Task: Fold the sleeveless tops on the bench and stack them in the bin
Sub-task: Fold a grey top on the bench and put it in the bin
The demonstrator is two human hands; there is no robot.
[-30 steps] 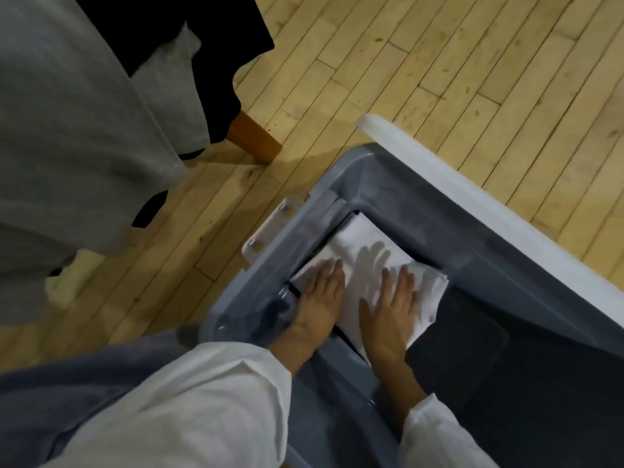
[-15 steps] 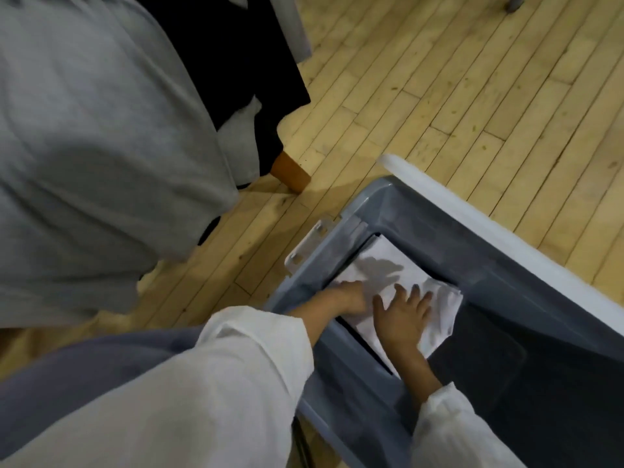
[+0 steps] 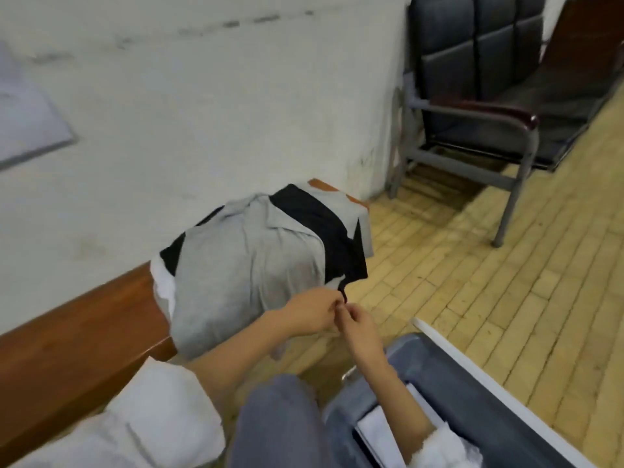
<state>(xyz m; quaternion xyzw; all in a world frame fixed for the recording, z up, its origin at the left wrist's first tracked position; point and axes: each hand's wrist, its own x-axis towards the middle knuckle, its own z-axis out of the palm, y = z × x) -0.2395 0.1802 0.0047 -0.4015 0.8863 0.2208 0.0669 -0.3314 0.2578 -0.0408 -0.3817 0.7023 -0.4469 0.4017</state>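
In the head view, a pile of tops is lying over the far end of the wooden bench [image 3: 84, 332]. A grey sleeveless top [image 3: 243, 275] is draping across the seat and hanging over the bench's front edge. A black sleeveless top [image 3: 324, 231] is lying across it nearer the bench's end, and a white top [image 3: 162, 285] is peeking out from under the grey one.

Just off the bench's front edge, the left hand [image 3: 309, 314] is pinching a narrow black strip that is hanging from the black top's lower corner, so the garment is lying above and behind the fingertips. The right hand [image 3: 363, 332] is touching the left with its fingers curled; blur is hiding whether it has hold of the strip.

The grey bin [image 3: 472, 400] is standing on the wood-block floor [image 3: 506, 298] in front of the bench, with a folded white top [image 3: 378, 434] lying inside it. Black padded seats [image 3: 489, 79] are standing against the wall beyond the bench's end.
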